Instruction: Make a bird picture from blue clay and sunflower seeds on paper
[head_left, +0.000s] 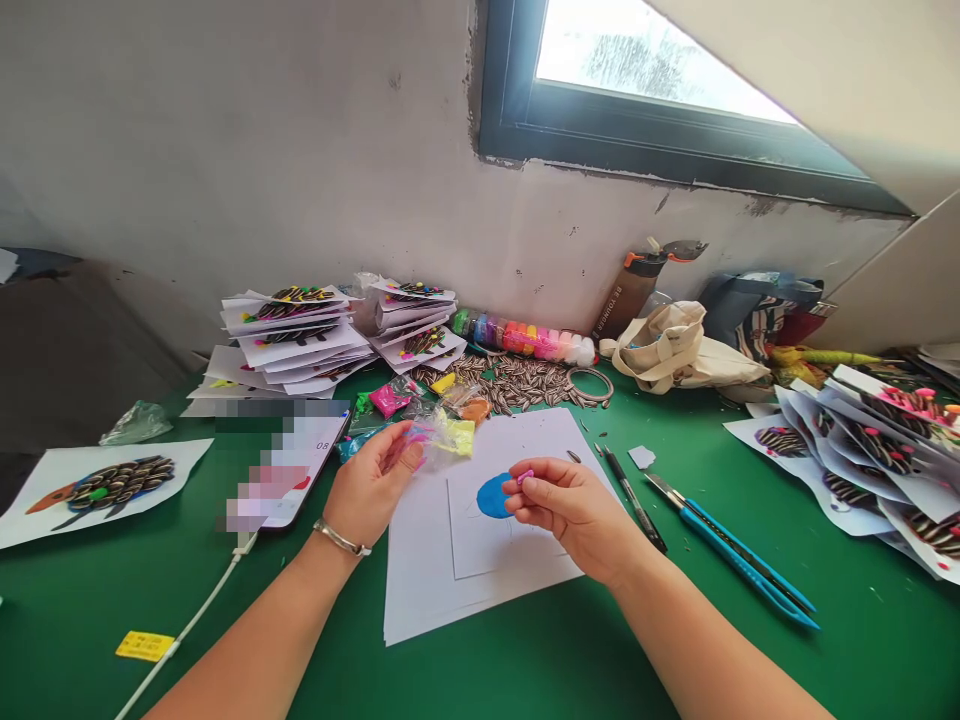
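Note:
My right hand (570,508) hovers over a stack of white paper sheets (480,560) and pinches a small pink piece of clay (524,477) between thumb and fingers. Just left of it a flat blue clay disc (491,496) is stuck on the top sheet. My left hand (375,485), with a bracelet on the wrist, is closed on a small clear bag of pink clay (416,437) at the sheets' left edge. More little bags of coloured clay (420,405) lie just behind it.
A phone (289,470) on a white cable lies left of my hands. Sunflower seeds (517,385), stacked seed pictures (300,335), clay tubs (525,338), a bottle (634,290) and a cloth bag (675,350) line the wall. A pen (634,498) and blue cutters (739,560) lie right.

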